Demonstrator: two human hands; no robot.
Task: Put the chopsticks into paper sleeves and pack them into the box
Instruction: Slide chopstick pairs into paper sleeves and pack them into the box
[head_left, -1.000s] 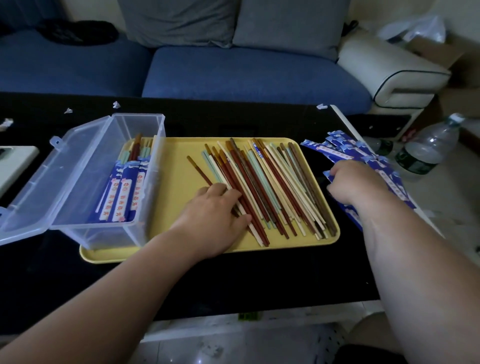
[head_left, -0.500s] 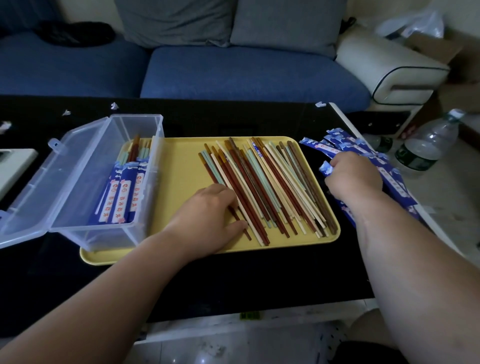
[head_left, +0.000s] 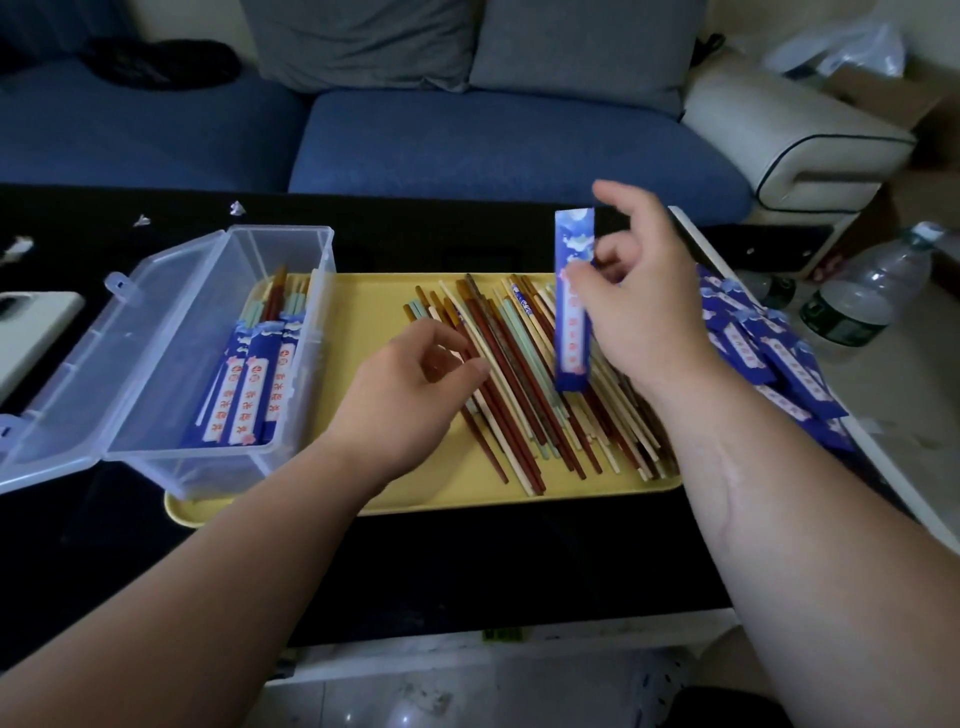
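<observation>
A yellow tray (head_left: 371, 312) on the black table carries a pile of loose chopsticks (head_left: 524, 379) in red-brown, cream and pale green. My left hand (head_left: 410, 384) lies on the pile's left edge, thumb and fingertips curled together on a red-brown chopstick. My right hand (head_left: 641, 312) pinches one blue paper sleeve (head_left: 573, 312) and holds it nearly upright above the pile. On the tray's left end stands the clear plastic box (head_left: 171, 358) with its lid open to the left. Several sleeved chopsticks (head_left: 252, 387) lie inside it.
A heap of blue paper sleeves (head_left: 753, 358) lies on the table right of the tray. A water bottle (head_left: 867, 296) stands on the floor beyond it. A white device (head_left: 31, 332) sits at the far left and paper scraps (head_left: 236, 209) behind the box. A blue sofa runs along the far side.
My right hand has lifted one sleeve off the heap and carried it left over the tray. My left hand's fingers have curled onto the left chopsticks.
</observation>
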